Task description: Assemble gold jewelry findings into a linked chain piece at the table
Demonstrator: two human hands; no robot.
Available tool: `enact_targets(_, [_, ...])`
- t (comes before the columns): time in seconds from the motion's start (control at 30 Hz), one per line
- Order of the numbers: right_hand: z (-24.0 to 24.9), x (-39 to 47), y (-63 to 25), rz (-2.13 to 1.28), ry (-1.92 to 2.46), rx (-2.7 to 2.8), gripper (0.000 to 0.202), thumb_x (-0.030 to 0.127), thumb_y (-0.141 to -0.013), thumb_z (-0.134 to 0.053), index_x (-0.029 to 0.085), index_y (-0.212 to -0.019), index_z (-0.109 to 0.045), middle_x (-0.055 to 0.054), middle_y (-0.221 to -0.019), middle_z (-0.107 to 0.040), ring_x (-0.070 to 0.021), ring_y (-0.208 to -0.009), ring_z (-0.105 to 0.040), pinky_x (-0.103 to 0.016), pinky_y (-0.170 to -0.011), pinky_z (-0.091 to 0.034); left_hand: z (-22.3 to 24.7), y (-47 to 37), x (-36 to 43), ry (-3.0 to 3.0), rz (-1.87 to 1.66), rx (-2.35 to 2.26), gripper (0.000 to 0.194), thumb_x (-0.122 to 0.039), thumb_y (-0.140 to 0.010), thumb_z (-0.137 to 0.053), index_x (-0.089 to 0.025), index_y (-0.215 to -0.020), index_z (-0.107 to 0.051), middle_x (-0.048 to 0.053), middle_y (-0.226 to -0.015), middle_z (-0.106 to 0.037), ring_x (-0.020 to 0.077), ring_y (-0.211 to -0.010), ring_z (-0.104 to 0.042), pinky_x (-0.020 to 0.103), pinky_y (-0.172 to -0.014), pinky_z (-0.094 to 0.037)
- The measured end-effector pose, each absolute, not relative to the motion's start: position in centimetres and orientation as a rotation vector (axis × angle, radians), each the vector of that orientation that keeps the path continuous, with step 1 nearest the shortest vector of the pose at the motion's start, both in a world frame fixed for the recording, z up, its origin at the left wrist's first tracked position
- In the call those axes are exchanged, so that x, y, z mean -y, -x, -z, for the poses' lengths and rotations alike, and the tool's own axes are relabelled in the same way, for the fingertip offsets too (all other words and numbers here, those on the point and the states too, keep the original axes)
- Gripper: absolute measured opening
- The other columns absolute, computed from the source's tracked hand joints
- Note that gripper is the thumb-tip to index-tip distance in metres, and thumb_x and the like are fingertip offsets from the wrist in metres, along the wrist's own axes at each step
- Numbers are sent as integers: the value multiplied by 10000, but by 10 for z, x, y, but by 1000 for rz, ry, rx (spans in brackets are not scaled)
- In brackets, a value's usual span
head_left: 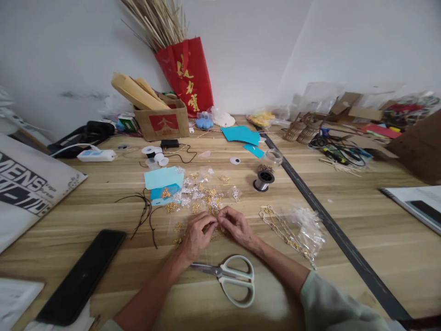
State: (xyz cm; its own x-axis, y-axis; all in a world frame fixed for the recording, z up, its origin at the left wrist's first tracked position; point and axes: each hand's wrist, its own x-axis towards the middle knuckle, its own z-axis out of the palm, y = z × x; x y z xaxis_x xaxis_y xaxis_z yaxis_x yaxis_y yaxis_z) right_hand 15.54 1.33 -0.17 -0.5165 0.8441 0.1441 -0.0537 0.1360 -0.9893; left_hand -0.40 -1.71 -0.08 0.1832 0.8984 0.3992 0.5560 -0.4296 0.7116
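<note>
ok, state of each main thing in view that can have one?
Left hand: pinching, contents unclear
Right hand: pinching, contents unclear
Scissors: lying unheld, look closed
Black phone: lying, screen dark
Gold-coloured pieces: in small heaps
Wire spool: standing on one flange, wound
Cardboard box: open, filled
Red bag: upright, stuffed with dried stalks

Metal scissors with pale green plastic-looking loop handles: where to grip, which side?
Probably by the pale green loops, from the near side: the scissors lie flat, loops rightward, blades pointing toward the left forearm, and the right forearm crowds the far right.
</note>
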Motion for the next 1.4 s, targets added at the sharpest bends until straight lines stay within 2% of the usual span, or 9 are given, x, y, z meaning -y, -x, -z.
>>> enact_targets(0.37, [3,-19,-154,-1691,722,1437,319,475,-811,-574,168,-814,-485,46,-550,-512,-81,-465,-456,-199,-458,-374,-8,4,18,-1726,-1033,-1259,185,-236,-838,-510,-157,-734,-641,28,-709,-624,141,-669,-537,232,-649,-400])
enact_targets(0.57, [0,-18,-155,-1643,716,1470,314,479,-828,-544,174,-819,-471,53,-538,-491,-81,-457,-436,-199,-450,-361,-2,6,14,-1460,-1031,-1225,186,-306,-796,-563,-149,-771,-660,29,-722,-653,150,-679,-565,233,-649,-425])
enact_targets(0.8, [-4,-15,-154,-1566,728,1556,283,445,-848,-528,166,-825,-482,55,-564,-434,-71,-464,-365,-196,-442,-290,0,4,11,-1332,-1070,-1216,123,-268,-708,-656,-148,-737,-659,17,-709,-655,144,-671,-576,233,-648,-440])
enact_targets(1.0, [-12,-14,-155,-1418,769,1693,273,424,-854,-520,156,-803,-508,45,-603,-409,-82,-532,-355,-210,-504,-290,-1,5,11,-1337,-1100,-1207,110,-254,-701,-656,-145,-701,-642,1,-661,-618,118,-619,-541,209,-591,-412])
enact_targets(1.17, [-16,-14,-156,-1337,769,1758,261,405,-869,-494,152,-809,-519,27,-639,-434,-93,-575,-371,-215,-530,-305,-6,3,12,-1277,-1076,-1188,155,-274,-667,-681,-139,-693,-609,-3,-631,-597,109,-584,-525,204,-554,-393])
enact_targets(1.4, [-17,-17,-159,-1326,749,1806,268,423,-875,-483,161,-839,-529,8,-657,-512,-108,-594,-448,-228,-566,-368,-13,7,14,-1162,-1021,-1024,230,-315,-695,-680,-139,-826,-609,9,-662,-619,130,-646,-568,251,-659,-448])
